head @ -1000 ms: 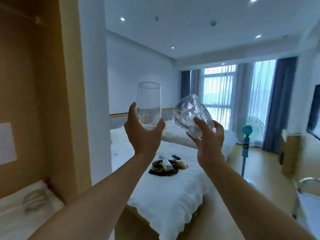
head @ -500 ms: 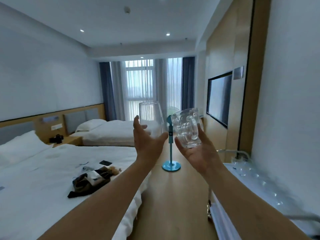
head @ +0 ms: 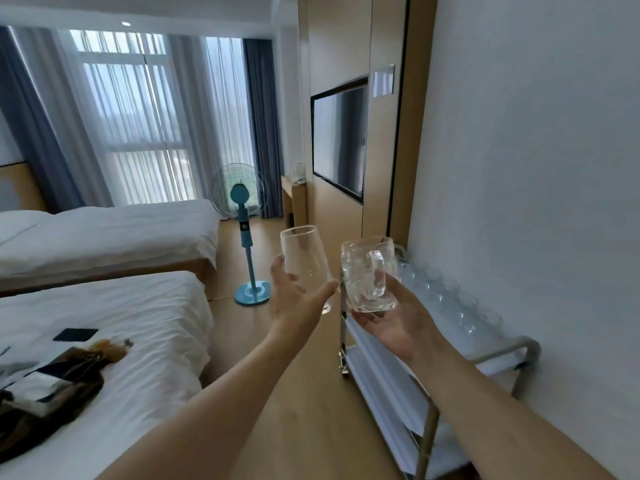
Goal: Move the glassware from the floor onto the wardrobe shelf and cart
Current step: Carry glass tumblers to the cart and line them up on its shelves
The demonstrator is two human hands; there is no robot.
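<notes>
My left hand (head: pixel 298 299) grips a smooth clear tumbler (head: pixel 304 261) from below, tilted slightly left. My right hand (head: pixel 398 320) holds a thick faceted glass mug (head: pixel 369 275) with its handle facing me, cradled in palm and fingers. Both glasses are raised in the air at chest height, close together. Just right of them stands a white cart (head: pixel 498 362) with a chrome frame against the wall. A row of several clear glasses (head: pixel 446 296) stands along the cart's top shelf. The wardrobe is out of view.
Two white beds (head: pixel 114 233) fill the left side; dark clothing and a phone (head: pixel 74 335) lie on the near one. A blue standing fan (head: pixel 246 237) stands on the wooden floor ahead. A wall television (head: pixel 341 143) hangs beyond the cart.
The view has swung right from the wardrobe and beds toward the cart. Both hands still carry their glasses, now lower and next to the cart's top shelf.
</notes>
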